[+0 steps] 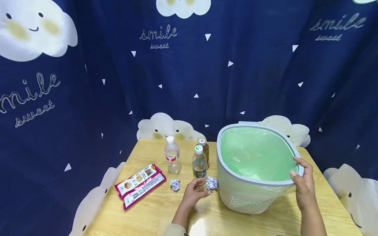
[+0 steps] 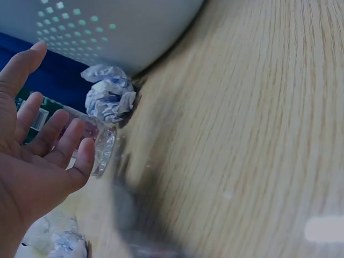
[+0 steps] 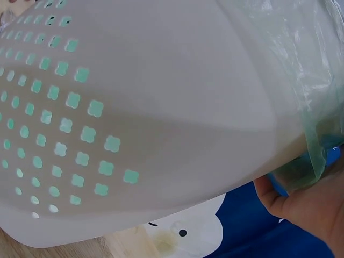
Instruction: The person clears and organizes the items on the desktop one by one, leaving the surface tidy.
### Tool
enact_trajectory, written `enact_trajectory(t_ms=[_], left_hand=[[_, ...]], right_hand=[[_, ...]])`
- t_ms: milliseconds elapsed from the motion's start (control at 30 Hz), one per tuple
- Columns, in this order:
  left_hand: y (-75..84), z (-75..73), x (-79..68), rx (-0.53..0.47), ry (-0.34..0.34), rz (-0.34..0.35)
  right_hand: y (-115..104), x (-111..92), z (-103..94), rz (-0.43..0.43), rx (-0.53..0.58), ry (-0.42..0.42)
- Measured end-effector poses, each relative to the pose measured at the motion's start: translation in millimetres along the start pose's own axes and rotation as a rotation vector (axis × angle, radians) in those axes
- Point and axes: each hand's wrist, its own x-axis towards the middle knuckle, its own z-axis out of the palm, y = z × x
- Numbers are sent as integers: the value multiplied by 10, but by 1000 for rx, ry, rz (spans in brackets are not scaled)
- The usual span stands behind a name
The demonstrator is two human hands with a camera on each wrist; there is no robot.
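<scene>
A pale plastic bin with a perforated side stands on the right of the table, lined with a green bag. My right hand grips its rim on the right, fingers over the edge; in the right wrist view that hand is by the liner's overhang. Left of the bin, my left hand holds nothing, its fingers loosely bent and apart in the left wrist view. Just beyond it are a clear bottle with a dark label and a crumpled paper ball, close against the bin.
Behind the nearer bottle stands a brown bottle. Further left are a clear bottle with a white cap, another paper ball and a magenta-edged snack wrapper. A dark blue curtain hangs behind the wooden table.
</scene>
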Motion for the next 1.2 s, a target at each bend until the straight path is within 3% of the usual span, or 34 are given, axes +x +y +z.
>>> enact_trajectory(t_ms=[133,467,600,867,1200], left_hand=[[-160,4,81,8,7,-9],[-309,-31,134,25,31,-40],[-300,0,147,37,23,-40],[-72,72,95,84,9,-39],[-460,122,326,146,15,-12]], right_hand=[[-12,11,-6,8,-6,17],[-12,16,14,-4,4,28],[-6,7,10,-2,10,32],[15,-5,8,1,7,34],[13,-1,14,-8,24,38]])
